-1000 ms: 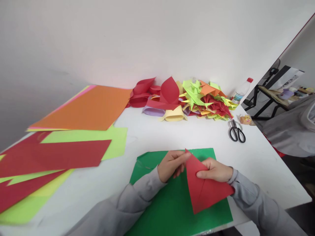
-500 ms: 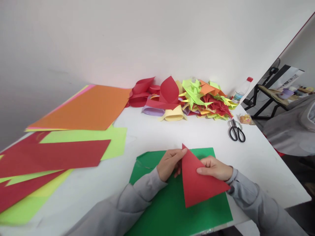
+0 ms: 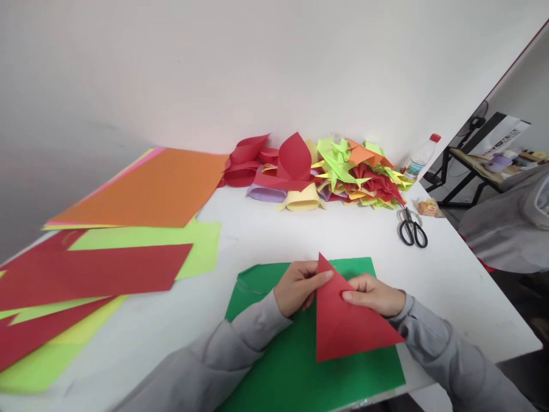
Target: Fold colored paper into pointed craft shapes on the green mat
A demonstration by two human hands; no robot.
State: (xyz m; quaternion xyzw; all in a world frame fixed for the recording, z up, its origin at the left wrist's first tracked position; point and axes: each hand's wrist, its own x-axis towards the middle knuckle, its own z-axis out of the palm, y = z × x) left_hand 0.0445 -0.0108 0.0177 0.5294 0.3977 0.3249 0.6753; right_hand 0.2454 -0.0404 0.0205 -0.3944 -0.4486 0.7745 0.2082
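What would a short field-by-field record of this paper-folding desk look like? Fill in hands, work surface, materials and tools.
Left hand: fingers pinch the left edge of the red paper triangle
Right hand: fingers press on the triangle's right side
Under the triangle: green sheet on the white table
Materials: orange sheet, red strips, pile of folded paper shapes by the wall
Tools: black scissors
Also: plastic bottle

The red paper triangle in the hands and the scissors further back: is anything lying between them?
In the head view, between the red paper triangle and the scissors lie only the green sheet's far edge and bare white table.
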